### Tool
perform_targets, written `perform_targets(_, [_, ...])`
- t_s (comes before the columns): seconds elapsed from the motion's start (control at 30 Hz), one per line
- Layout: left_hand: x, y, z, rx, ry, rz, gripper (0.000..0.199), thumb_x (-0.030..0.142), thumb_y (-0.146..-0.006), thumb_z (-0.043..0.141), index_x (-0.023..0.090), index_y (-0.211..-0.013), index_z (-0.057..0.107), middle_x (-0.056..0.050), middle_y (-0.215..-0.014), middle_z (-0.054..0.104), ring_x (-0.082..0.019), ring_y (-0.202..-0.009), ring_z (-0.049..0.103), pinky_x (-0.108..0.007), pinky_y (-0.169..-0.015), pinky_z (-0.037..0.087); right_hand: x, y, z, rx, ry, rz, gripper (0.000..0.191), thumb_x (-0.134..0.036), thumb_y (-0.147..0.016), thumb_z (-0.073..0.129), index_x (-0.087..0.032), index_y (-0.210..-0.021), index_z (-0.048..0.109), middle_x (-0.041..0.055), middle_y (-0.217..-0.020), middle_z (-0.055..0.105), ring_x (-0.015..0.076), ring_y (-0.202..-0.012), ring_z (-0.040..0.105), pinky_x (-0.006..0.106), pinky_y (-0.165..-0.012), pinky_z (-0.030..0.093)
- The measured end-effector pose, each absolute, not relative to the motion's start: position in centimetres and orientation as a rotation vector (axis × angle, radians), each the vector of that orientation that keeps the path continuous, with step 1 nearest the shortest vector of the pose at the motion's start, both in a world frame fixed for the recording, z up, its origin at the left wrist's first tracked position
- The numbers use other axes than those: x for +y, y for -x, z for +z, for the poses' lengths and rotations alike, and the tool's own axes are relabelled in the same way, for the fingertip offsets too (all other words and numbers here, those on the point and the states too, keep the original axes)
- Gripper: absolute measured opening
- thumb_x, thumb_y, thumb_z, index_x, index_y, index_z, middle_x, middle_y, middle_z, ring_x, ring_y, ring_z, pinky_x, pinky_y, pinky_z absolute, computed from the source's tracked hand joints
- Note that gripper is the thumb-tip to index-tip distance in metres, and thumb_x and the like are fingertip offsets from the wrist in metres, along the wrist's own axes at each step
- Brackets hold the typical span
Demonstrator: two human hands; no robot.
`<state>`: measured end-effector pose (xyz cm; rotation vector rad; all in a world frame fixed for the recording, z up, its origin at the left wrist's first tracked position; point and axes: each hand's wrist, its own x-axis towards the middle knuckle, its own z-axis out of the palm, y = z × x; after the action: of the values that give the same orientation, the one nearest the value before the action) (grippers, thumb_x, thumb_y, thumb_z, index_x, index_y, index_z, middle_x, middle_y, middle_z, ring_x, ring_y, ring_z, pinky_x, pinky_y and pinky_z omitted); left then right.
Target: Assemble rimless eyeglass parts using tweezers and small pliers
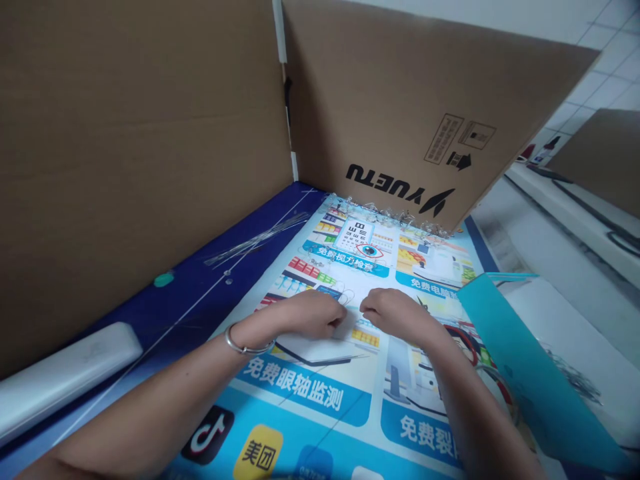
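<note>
My left hand (317, 315), with a silver bangle at its wrist, is curled over the printed blue and white poster (300, 417). Facing it across a small gap is my right hand (393, 312), its fingers also pinched together. Whatever either hand holds is too small to make out. Thin clear loops show faintly on the poster behind the hands. Beyond them, a row of small clear and dark pieces (390, 215) lies along the foot of the cardboard panel (400, 107).
Another cardboard panel (140, 133) stands at the left. A bundle of thin clear strips (257, 240) lies on the dark blue surface, near a white bar-shaped object (70, 373). At the right, a turquoise-sided box (540, 380) holds a heap of small wiry pieces (573, 377).
</note>
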<state>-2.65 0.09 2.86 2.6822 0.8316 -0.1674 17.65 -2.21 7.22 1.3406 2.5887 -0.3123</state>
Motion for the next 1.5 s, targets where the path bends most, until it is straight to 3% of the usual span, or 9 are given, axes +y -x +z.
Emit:
perform_targets(0.2, [0.2,2.3,3.1,0.856,-2.680,-0.062,0.020,0.019,-0.069,0.043,0.019,-0.079,0.060,-0.003,-0.071,0.062,-0.014,-0.055,0.048,-0.024,-0.051,0.028,-3.0,-16.3,6.1,2.555,-1.267,-0.209,0.022,-0.031,-0.084,0.044,-0.021,-0.084,0.063,0.0049,-0.084,0.061,0.0177,-0.083,0.054,0.024,-0.062,0.031])
perform_targets(0.63, [0.7,1.8,3.1,0.907,-2.631,0.201,0.022,0.017,-0.077,0.045,0.021,-0.089,0.063,-0.002,-0.084,0.064,-0.015,-0.074,0.057,-0.021,-0.062,0.038,-2.5,-15.7,6.0,2.561,-1.438,-0.065,0.021,-0.013,-0.080,0.041,-0.021,-0.088,0.058,0.0032,-0.086,0.060,0.0152,-0.079,0.053,0.023,-0.061,0.032])
perform_targets(0.83, [0.3,1.1,2.5,1.172,-2.802,0.267,0.022,0.020,-0.083,0.040,0.017,-0.082,0.062,-0.006,-0.076,0.059,-0.016,-0.072,0.054,-0.024,-0.059,0.038,-2.4,-15.4,5.7,2.517,-1.614,0.008,0.021,-0.019,-0.085,0.038,-0.021,-0.087,0.059,0.0040,-0.085,0.058,0.0172,-0.086,0.052,0.024,-0.065,0.035])
perform_targets(1.13, [-0.6,0.1,1.7,1.186,-2.917,0.261,0.015,0.013,-0.081,0.044,0.016,-0.082,0.058,-0.007,-0.079,0.055,-0.019,-0.078,0.050,-0.031,-0.068,0.040,-2.5,-15.2,4.8,2.434,-1.718,0.013,0.020,-0.020,-0.086,0.038,-0.020,-0.089,0.059,0.0062,-0.088,0.056,0.0171,-0.086,0.051,0.025,-0.063,0.036])
perform_targets(1.5, [-0.7,0.2,1.4,1.285,-2.847,0.264,0.015,0.014,-0.082,0.042,0.015,-0.084,0.057,-0.008,-0.082,0.054,-0.018,-0.079,0.052,-0.027,-0.062,0.042,-2.3,-15.2,3.9,2.463,-1.835,-0.007,0.020,-0.017,-0.084,0.039,-0.020,-0.089,0.058,0.0059,-0.087,0.055,0.0165,-0.083,0.051,0.024,-0.063,0.035])
